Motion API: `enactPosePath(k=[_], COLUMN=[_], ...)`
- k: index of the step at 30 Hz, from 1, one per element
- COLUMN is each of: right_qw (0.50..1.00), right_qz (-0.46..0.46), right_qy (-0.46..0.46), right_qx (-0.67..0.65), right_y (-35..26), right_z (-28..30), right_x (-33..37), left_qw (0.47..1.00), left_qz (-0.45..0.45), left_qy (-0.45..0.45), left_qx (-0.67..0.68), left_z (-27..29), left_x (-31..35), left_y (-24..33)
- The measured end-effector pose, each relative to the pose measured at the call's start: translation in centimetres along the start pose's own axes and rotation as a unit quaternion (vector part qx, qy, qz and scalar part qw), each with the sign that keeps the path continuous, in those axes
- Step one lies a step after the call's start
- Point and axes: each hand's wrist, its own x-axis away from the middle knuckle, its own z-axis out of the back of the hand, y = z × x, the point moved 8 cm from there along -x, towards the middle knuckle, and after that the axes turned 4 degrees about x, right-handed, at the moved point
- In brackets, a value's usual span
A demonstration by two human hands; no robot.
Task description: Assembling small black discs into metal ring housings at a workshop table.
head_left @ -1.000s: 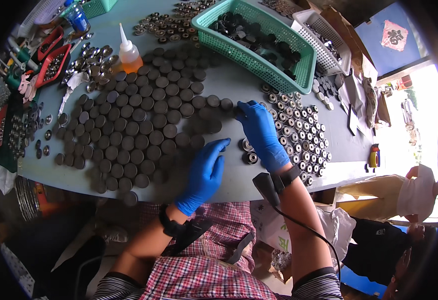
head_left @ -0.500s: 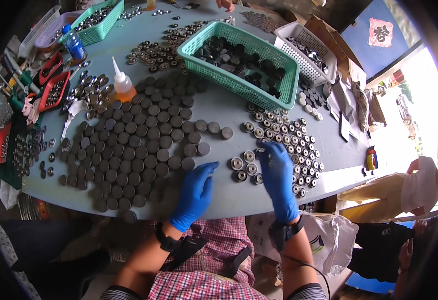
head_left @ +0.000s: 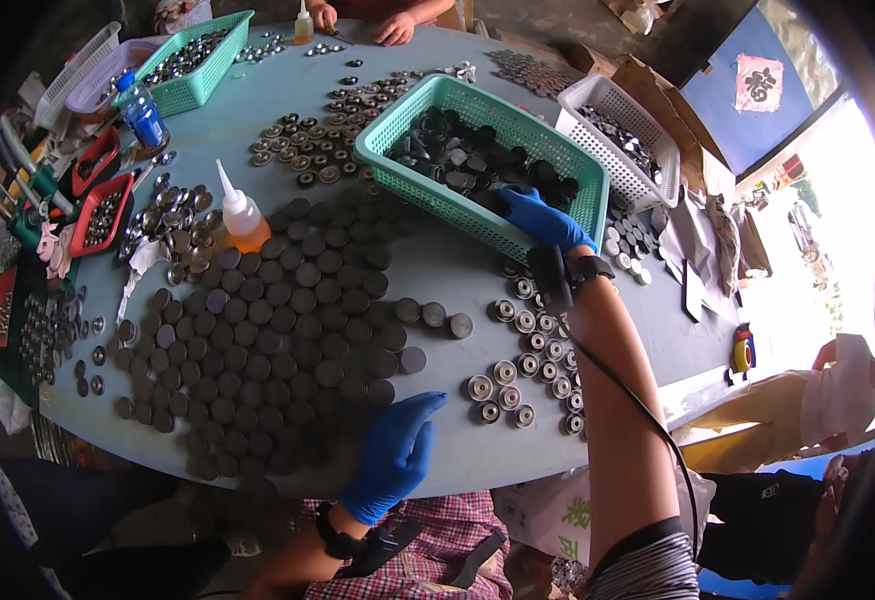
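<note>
My left hand [head_left: 394,455], in a blue glove, lies at the table's near edge, fingers stretched out to the right and nothing seen in them. Beside it spread many dark grey round discs [head_left: 330,373]. My right hand [head_left: 546,218], also blue-gloved, reaches over the near wall of a green perforated basket [head_left: 438,207]. Its fingers extend toward the loose black discs [head_left: 473,160] inside; the fingertips are partly hidden among them. Below my right forearm stand rows of silver ring-shaped metal pieces [head_left: 525,321] with pale centres.
A squeeze bottle [head_left: 244,222] with orange liquid stands behind the grey discs. A white basket [head_left: 626,150] of metal parts adjoins the green one. Red trays [head_left: 105,214] and a blue-capped bottle [head_left: 142,115] are at left. Across the table rest another person's hands [head_left: 395,28].
My right hand has moved from the silver pieces up and away into the green basket. My left hand stays near the discs. The other person's hands show more fully; the view has shifted slightly.
</note>
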Motion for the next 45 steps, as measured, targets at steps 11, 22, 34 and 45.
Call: enactPosePath(k=[11,22,34,45], right_qw=[0.952,0.885,0.908,0.711], right_qz=[-0.165,-0.105,-0.112,-0.173], right_qy=[0.097,0.151,0.239,0.155], right_qx=[-0.241,-0.428,-0.326,-0.664], right_y=[-2.2,-23.7,-29.4,-28.6], right_z=[5.4,9.2,8.1,3.1], right_x=[0.0,14.7,21.5,23.6], left_qw=[1.000,0.635,0.523,0.588], left_qz=[0.003,0.259,0.313,0.350], left_qy=[0.002,-0.069,0.091,0.081], left_qx=[0.018,0.725,0.787,0.725], left_z=[0.1,-5.1,-4.9,-5.0], left_x=[0.2,3.0,4.9,6.9], left_y=[-0.6,-2.0,-3.0,-3.2])
